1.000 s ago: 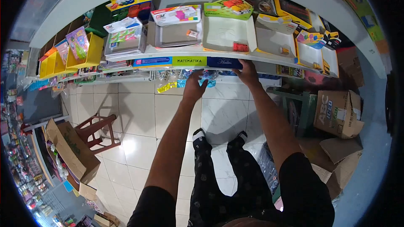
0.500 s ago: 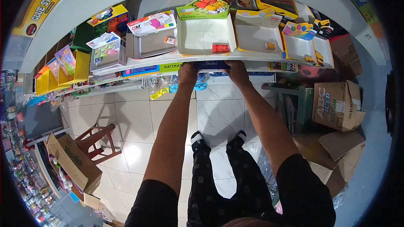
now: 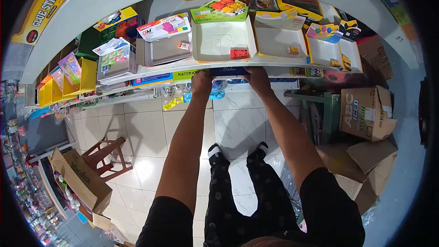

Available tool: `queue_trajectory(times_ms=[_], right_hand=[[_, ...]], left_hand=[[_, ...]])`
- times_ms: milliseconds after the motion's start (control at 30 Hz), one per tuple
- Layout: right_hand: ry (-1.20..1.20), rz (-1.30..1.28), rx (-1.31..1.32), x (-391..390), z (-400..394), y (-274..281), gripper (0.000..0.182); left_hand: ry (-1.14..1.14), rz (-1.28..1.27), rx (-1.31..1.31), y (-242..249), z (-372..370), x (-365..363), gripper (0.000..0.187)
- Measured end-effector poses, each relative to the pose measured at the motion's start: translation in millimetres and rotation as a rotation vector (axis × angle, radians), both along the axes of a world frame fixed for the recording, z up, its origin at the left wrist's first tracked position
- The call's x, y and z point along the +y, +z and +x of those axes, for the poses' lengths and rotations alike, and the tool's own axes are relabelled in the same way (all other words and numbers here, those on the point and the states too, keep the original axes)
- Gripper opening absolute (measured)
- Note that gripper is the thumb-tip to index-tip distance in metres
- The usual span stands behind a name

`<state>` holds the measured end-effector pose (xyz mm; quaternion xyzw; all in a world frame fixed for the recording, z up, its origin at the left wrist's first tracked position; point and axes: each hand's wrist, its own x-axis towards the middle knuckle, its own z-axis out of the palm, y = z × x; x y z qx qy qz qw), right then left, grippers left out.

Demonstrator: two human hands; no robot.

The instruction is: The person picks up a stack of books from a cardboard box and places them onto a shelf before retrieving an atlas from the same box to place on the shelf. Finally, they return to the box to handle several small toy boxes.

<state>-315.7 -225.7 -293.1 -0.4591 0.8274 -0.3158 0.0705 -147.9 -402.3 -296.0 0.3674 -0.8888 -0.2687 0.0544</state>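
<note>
Both hands reach forward to the shelf edge. My left hand (image 3: pixel 202 82) grips the left end of a dark blue item marked "Halus" (image 3: pixel 228 71), and my right hand (image 3: pixel 257 80) has its right end; the fingertips are partly tucked under the shelf. The blue item lies below the upper shelf, beside a green "MATEMAT..." item (image 3: pixel 185 74). Just above the hands stands an open white tray with a green "ERASER" flap (image 3: pixel 219 16), holding a red packet (image 3: pixel 239 54).
Open display boxes line the shelf, including a GM box (image 3: pixel 164 27) and a yellow box (image 3: pixel 280 36). A brown stool (image 3: pixel 107 158) and an open carton (image 3: pixel 84 178) are at left. An ABC carton (image 3: pixel 363 114) and a green stand (image 3: pixel 315 95) are at right.
The view has shifted very slightly. Both hands remain on the blue item at the shelf edge, with my left hand a touch further left.
</note>
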Motion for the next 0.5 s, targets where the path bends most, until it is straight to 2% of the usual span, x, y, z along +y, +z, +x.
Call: queue_trajectory(times_ms=[67, 167, 233, 267, 333, 367, 467, 500], right_hand=[[0.005, -0.009, -0.079, 0.0, -3.4, -11.2, 0.053], [0.013, 0.094, -0.023, 2.6, 3.8, 14.4, 0.067], [-0.007, 0.009, -0.038, 9.6, 4.5, 8.0, 0.078], [-0.017, -0.034, -0.045, 13.9, 6.1, 2.5, 0.083], [-0.085, -0.021, -0.075, 25.4, 18.0, 0.5, 0.088], [-0.120, -0.016, -0.089, 32.7, 25.0, 1.7, 0.090], [-0.182, -0.019, -0.071, 56.0, 56.2, 17.8, 0.084], [-0.172, 0.032, -0.133, 69.8, 70.6, 17.1, 0.080]], left_hand=[[-0.024, -0.022, 0.008, -4.7, 2.1, -1.5, 0.029], [-0.061, -0.029, -0.036, -15.3, 10.0, -2.5, 0.046], [-0.015, 0.031, -0.037, -9.1, 23.2, 6.0, 0.057], [-0.003, 0.020, -0.065, -5.2, 27.0, 10.3, 0.057], [0.023, -0.002, -0.117, 0.3, 33.5, 19.6, 0.057], [-0.026, -0.032, -0.098, 0.4, 38.4, 20.8, 0.070], [0.007, 0.020, 0.064, 0.3, 55.6, 37.5, 0.070], [-0.019, 0.032, 0.211, 3.0, 65.1, 48.4, 0.071]])
